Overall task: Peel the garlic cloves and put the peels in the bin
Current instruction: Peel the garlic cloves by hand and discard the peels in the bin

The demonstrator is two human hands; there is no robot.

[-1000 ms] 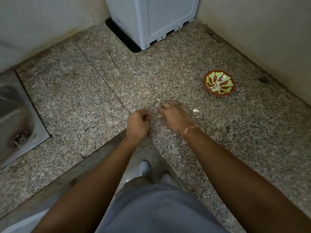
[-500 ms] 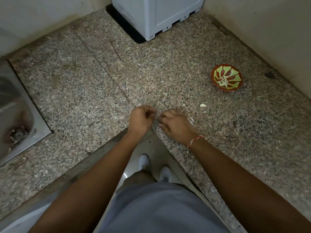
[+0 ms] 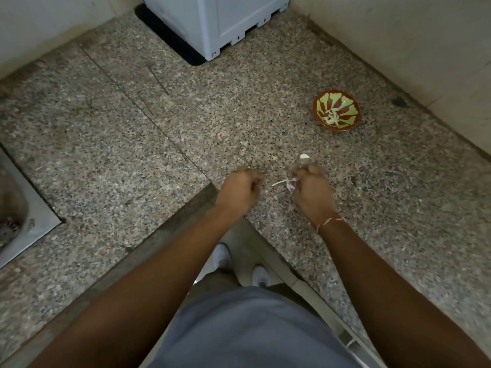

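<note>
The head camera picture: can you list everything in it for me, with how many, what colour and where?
countertop: one, speckled grey-brown stone, fills most of the view
bowl: one, red with green pattern, far right on the countertop, pale pieces inside
garlic clove: one, whitish, on the countertop just beyond the right hand
peel: a few thin strips, white and pinkish, sticking out from the right hand
appliance: one, pale grey, far corner
sink: one, steel, left edge, with drain
walls: pale, behind and right
shoes: two, white, on the floor below
wrist thread: one, red and white, right wrist
left hand: curled, contents hidden
right hand: pinches the peel
</note>
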